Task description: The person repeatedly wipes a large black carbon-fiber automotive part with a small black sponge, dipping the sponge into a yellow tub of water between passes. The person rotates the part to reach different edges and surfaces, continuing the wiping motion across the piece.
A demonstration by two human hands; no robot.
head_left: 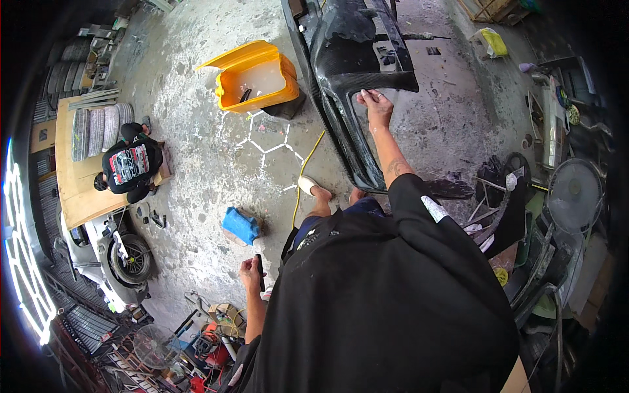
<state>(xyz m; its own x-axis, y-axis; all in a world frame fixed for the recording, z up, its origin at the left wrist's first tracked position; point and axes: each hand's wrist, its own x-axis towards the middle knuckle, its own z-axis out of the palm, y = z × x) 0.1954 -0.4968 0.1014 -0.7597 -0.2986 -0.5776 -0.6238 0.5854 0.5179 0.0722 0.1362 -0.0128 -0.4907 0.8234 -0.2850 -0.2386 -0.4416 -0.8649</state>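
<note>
In front of me stands a large glossy black car body panel with a woven carbon-like surface and openings in it. My right hand reaches out to its edge, fingers curled together; whether they grip the panel or a small thing is not clear. Lower down at my left side, my left hand is closed around a narrow black object, whose kind I cannot make out. A yellow tub with cloudy liquid and a dark item inside stands left of the panel.
A yellow hose runs over the floor by my feet. A blue wrapped bundle lies to the left. Further left another person crouches beside a wooden board. Car parts and a fan crowd the right side.
</note>
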